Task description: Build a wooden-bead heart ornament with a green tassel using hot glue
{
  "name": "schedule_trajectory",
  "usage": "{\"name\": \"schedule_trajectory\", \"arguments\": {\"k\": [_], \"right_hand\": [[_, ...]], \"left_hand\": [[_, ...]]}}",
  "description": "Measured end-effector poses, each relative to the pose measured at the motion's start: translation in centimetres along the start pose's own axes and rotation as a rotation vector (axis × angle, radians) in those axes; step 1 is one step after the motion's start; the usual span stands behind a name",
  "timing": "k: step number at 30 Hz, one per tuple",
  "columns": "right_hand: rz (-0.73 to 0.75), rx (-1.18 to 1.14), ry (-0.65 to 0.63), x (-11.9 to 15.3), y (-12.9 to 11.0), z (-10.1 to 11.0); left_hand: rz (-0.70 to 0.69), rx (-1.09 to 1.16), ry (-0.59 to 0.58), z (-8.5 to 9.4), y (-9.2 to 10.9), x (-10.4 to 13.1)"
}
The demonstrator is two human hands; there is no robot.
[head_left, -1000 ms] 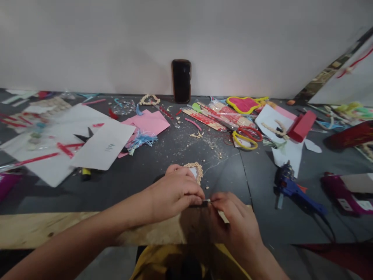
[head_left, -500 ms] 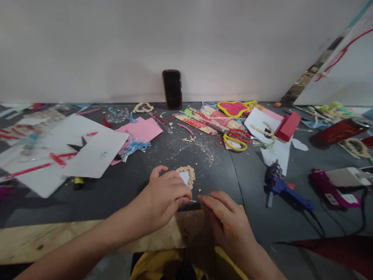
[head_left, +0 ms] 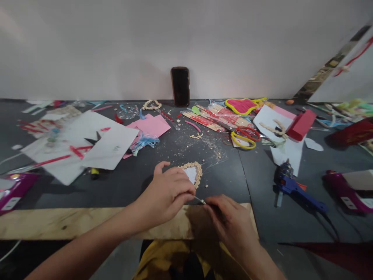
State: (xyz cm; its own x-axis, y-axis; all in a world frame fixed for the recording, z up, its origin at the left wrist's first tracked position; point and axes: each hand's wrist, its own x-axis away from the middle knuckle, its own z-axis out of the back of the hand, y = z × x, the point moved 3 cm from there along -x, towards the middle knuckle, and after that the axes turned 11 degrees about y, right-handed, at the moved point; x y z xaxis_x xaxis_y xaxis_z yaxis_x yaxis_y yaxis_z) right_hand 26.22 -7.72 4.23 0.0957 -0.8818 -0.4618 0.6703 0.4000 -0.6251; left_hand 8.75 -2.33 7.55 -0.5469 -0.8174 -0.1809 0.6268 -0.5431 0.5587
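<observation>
My left hand [head_left: 173, 189] is closed, with thumb and forefinger pinching one end of a thin pale strand [head_left: 198, 199]. At the strand's other end sits a small whitish bit, right by the fingertips of my right hand [head_left: 229, 217], which are also pinched together. Both hands hover over the near edge of the dark table. Just beyond my left fingers lies a heart-shaped piece [head_left: 199, 169], white paper bordered with small beige bits; my left hand covers part of it. A small loose bit [head_left: 206, 186] rests beside the heart.
A phone [head_left: 180, 86] leans on the back wall. A blue glue gun [head_left: 300, 193] lies right, with scissors [head_left: 244, 139] and packaged chopsticks [head_left: 205, 121] farther back. Paper sheets [head_left: 109, 151] cover the left. A wooden board [head_left: 96, 225] runs along the near edge.
The camera has turned a little left, so the scene sits farther right. More of the strand shows between my hands, and the whitish bit at my right fingertips is now visible.
</observation>
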Motion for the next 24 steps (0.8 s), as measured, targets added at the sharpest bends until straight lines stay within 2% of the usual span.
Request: {"name": "schedule_trajectory", "arguments": {"k": [10, 18, 24], "right_hand": [[-0.004, 0.026, -0.025, 1.1, 0.4, -1.8], [-0.014, 0.031, -0.073, 1.3, -0.1, -1.5], [0.084, 0.129, -0.066, 2.1, 0.4, -0.9]], "left_hand": [[0.047, -0.051, 0.056, -1.1, -1.9, 1.3], [0.019, -0.048, 0.058, -1.7, -2.0, 1.1], [-0.082, -0.151, 0.093, -2.5, -1.5, 1.1]]}}
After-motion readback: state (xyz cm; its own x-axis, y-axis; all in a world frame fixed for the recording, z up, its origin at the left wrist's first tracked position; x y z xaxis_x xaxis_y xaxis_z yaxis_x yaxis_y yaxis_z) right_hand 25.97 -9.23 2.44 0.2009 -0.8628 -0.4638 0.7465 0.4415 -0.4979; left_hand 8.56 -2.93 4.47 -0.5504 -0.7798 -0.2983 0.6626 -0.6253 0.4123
